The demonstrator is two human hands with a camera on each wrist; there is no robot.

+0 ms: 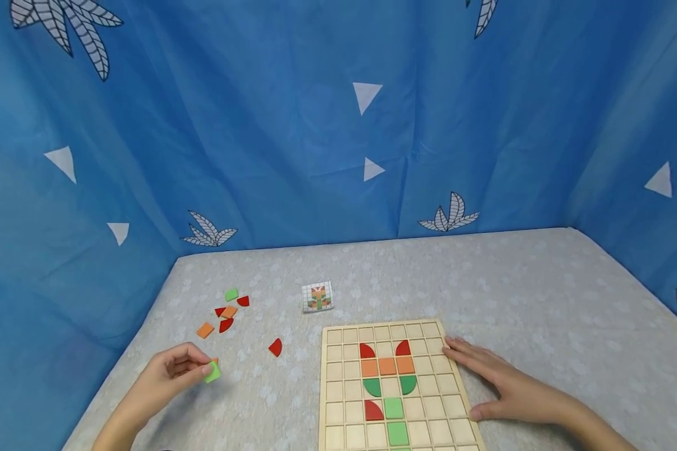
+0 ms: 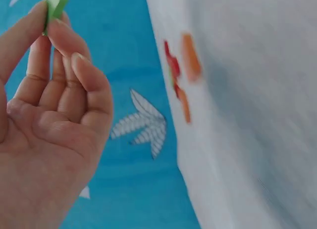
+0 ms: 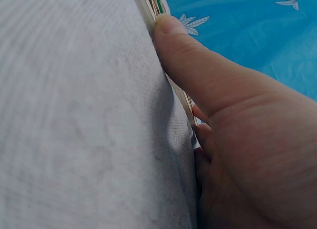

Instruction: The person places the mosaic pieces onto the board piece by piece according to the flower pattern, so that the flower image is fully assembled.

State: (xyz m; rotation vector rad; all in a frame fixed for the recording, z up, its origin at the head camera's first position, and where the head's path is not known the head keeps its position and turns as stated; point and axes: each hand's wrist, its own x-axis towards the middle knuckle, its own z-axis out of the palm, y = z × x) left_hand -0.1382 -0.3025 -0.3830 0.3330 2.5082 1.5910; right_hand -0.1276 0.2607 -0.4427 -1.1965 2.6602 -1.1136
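Observation:
My left hand (image 1: 166, 379) pinches a light green square tile (image 1: 213, 373) between thumb and fingertips, left of the board. The left wrist view shows the green tile (image 2: 56, 5) edge-on at the fingertips. An orange tile peeks out behind it in the head view. My right hand (image 1: 499, 382) touches the right edge of a wooden grid board (image 1: 451, 382), its fingers nearly straight. In the right wrist view the thumb (image 3: 183, 46) lies along the board's edge. Red quarter-circle, orange square, dark green rounded and light green square tiles (image 1: 393, 408) sit in the board's cells.
A small pattern card (image 1: 318, 297) lies behind the board. Loose tiles are scattered at the left: a red quarter-circle (image 1: 276, 347), an orange square (image 1: 205, 330), a green square (image 1: 232, 294) and several others. A blue curtain (image 1: 293, 125) hangs around the cloth-covered table (image 1: 513, 275).

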